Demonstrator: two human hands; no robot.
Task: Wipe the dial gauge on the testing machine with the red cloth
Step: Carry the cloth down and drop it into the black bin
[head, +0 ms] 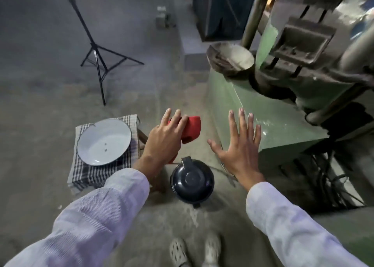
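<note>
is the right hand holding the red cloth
No, the red cloth is gripped in the left hand, while the right hand is open with fingers spread and holds nothing.

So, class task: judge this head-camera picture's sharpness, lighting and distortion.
Head view: hands and red cloth fairly sharp; testing machine at upper right smeared by blur; sleeves soft at the bottom; light dim and even, no glare; wide-angle lens bends the tripod near the edge.

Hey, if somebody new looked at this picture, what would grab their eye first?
Probably the red cloth gripped in the left hand, bright against the grey floor at centre. Next, the right hand spread open beside the green testing machine, and the white enamel bowl at left.
</note>
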